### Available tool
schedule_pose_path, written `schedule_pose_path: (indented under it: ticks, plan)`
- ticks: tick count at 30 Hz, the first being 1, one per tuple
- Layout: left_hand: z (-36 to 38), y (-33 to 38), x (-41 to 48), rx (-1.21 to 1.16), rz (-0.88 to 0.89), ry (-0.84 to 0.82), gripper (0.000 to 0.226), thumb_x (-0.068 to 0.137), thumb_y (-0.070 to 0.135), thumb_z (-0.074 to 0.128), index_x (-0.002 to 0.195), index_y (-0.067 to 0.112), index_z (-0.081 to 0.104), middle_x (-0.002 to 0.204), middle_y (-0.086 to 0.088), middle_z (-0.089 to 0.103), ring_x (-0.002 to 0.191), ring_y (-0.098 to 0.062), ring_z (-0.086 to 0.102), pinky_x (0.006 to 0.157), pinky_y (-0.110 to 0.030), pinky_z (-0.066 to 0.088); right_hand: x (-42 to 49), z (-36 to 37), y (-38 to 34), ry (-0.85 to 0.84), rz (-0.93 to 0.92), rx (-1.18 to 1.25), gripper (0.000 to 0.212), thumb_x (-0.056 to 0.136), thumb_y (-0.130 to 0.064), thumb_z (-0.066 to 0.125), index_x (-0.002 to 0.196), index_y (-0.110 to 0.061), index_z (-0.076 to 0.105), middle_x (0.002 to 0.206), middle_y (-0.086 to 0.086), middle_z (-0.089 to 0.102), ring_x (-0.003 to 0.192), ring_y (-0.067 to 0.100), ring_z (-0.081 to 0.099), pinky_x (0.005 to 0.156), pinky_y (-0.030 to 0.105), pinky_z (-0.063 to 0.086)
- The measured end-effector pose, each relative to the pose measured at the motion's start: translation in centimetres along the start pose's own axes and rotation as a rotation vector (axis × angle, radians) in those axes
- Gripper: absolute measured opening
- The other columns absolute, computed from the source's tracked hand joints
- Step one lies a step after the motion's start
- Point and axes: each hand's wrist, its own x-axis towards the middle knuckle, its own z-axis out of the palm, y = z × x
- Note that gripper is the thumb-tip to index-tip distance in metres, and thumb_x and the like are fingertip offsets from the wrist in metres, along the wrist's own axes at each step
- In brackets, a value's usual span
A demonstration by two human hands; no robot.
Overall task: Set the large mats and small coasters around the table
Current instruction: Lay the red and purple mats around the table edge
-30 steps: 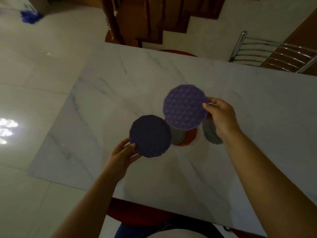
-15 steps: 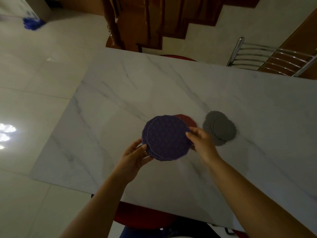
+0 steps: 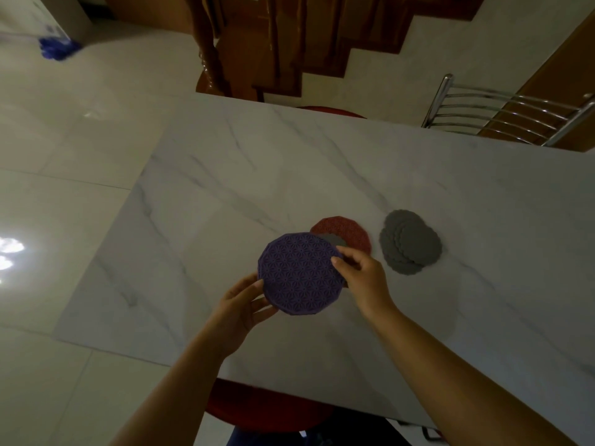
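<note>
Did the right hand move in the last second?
Yes: right hand came left, away from the grey coasters, meeting the purple mat in the left hand.

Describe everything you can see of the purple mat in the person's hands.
The purple mat is a many-sided, near-round disc with a fine star pattern, looking like soft rubber. It is held roughly flat over the white veined table. The left hand grips its lower-left rim and the right hand pinches its right rim. Its far edge covers part of a red mat and a grey coaster; contact cannot be told.
</note>
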Motion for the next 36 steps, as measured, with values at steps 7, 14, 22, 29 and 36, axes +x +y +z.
schedule_pose_path:
  ticks: [7, 14, 22, 29, 36]
  plan:
    - [-2.3, 0.0, -1.2, -0.01, 0.112, 0.14, 0.033, 0.079, 0.012, 0.058, 0.111, 0.009, 0.063, 0.095, -0.008, 0.075, 0.076, -0.021, 0.073, 0.065, -0.032, 0.061, 1.9, 2.0, 0.5, -0.11, 0.025, -0.137, 0.038, 0.092, -0.028, 0.056, 0.128, -0.017, 0.055, 0.112, 0.0, 0.064, 0.096, 0.017, 0.065, 0.079, 0.029, 0.056]
    - [-3.7, 0.7, -2.1, -0.047, 0.168, 0.202, 0.034, 0.078, 0.013, 0.058, 0.112, 0.012, 0.063, 0.097, -0.006, 0.074, 0.079, -0.02, 0.072, 0.066, -0.032, 0.061, 7.2, 1.4, 1.4, -0.022, 0.098, -0.895, 0.076, 0.08, -0.034, 0.07, 0.142, -0.014, 0.032, 0.145, 0.014, 0.033, 0.13, 0.033, 0.038, 0.106, 0.043, 0.038]
    - [-4.5, 0.3, -2.5, -0.041, 0.157, 0.212, 0.034, 0.079, 0.013, 0.059, 0.112, 0.013, 0.065, 0.101, -0.007, 0.074, 0.082, -0.022, 0.072, 0.069, -0.033, 0.061, 7.3, 1.5, 1.0, 0.086, 0.072, -0.921, 0.061, 0.07, -0.027, 0.079, 0.116, -0.011, 0.043, 0.125, 0.012, 0.045, 0.114, 0.031, 0.046, 0.09, 0.04, 0.044]
    - [-3.8, 0.0, -1.8, -0.023, 0.129, 0.177, 0.03, 0.079, 0.013, 0.059, 0.107, 0.014, 0.068, 0.102, -0.008, 0.074, 0.083, -0.023, 0.072, 0.068, -0.033, 0.06, 5.1, -2.2, 1.6, 0.173, -0.004, -0.365, 0.023, 0.086, -0.008, 0.055, 0.103, -0.015, 0.042, 0.091, 0.002, 0.05, 0.082, 0.022, 0.052, 0.061, 0.031, 0.044]
    - [-2.5, -0.2, -0.9, 0.015, 0.114, 0.13, 0.029, 0.079, 0.012, 0.058, 0.107, 0.015, 0.067, 0.098, -0.006, 0.075, 0.081, -0.022, 0.073, 0.066, -0.032, 0.06, 6.1, -12.2, 1.7, 0.563, 0.116, -0.317, 0.032, 0.087, -0.003, 0.051, 0.117, 0.004, 0.043, 0.119, 0.026, 0.054, 0.103, 0.039, 0.055, 0.08, 0.038, 0.043]
